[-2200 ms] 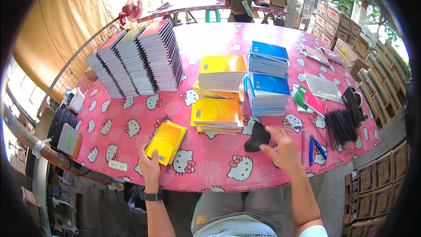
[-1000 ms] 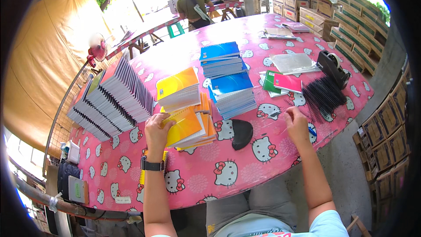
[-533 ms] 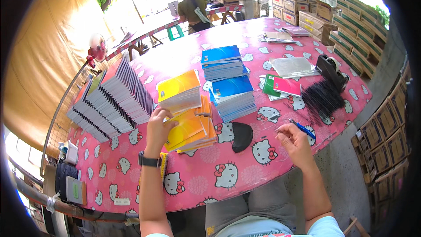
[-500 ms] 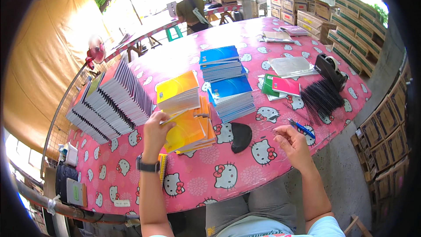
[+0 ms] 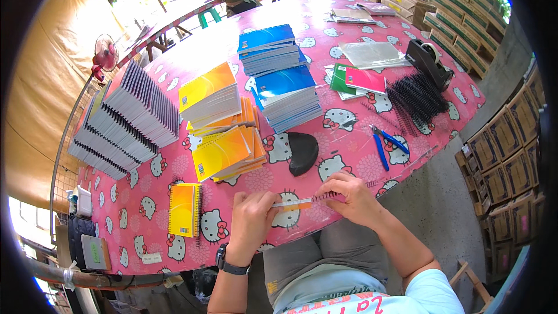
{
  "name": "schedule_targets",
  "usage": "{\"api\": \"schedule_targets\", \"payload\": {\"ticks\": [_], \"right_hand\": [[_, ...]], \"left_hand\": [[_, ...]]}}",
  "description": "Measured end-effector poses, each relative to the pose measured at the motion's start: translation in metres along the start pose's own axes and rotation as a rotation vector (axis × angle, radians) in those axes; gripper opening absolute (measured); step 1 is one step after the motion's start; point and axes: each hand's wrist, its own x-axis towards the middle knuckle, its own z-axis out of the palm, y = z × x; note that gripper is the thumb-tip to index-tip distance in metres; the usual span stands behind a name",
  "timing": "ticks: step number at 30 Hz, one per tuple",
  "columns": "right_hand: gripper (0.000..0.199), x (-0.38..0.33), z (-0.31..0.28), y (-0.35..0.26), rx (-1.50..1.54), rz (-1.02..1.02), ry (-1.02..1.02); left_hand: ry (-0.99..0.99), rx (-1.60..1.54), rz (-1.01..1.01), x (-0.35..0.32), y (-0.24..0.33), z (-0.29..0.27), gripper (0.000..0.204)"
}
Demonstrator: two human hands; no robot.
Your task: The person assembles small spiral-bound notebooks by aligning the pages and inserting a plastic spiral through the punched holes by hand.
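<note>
We see a thin orange-and-white notebook, edge-on at the near rim of the pink worktop, now lifted off the yellow stack it lay on, our left hand pinching its left end and our right hand gripping the black spiral binding.

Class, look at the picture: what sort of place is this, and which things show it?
Probably a small notebook-binding workshop: stacks of spiral notebooks cover the table, loose black binding coils lie ready, and cardboard boxes line the side.
</note>
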Motion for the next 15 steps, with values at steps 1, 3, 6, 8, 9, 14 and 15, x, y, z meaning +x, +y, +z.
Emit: {"api": "schedule_targets", "payload": {"ticks": [1, 3, 6, 8, 9, 14, 15], "right_hand": [[0.021, -0.001, 0.001, 0.001, 0.01, -0.002, 0.016], [0.025, 0.0, 0.004, 0.004, -0.037, -0.014, 0.081], [0.024, 0.005, 0.008, 0.007, -0.05, -0.076, 0.106], [0.021, 0.007, 0.011, 0.006, -0.064, -0.122, 0.097], [0.02, 0.007, 0.012, 0.005, -0.082, -0.139, 0.093], [0.019, 0.009, 0.017, 0.011, -0.257, -0.312, 0.082], [0.019, 0.009, 0.017, 0.014, -0.26, -0.346, 0.079]], "left_hand": [[0.011, 0.011, 0.006, 0.0, 0.001, 0.003, 0.017], [0.028, 0.006, 0.012, 0.0, 0.002, 0.003, 0.017], [0.031, -0.049, 0.0, -0.003, 0.002, 0.002, 0.017], [0.026, -0.054, -0.014, -0.003, 0.001, 0.002, 0.017], [0.025, -0.059, -0.004, -0.003, 0.0, 0.002, 0.017], [0.002, -0.085, 0.005, -0.001, -0.003, 0.001, 0.016], [-0.006, -0.085, -0.002, -0.001, -0.004, 0.0, 0.016]]}}
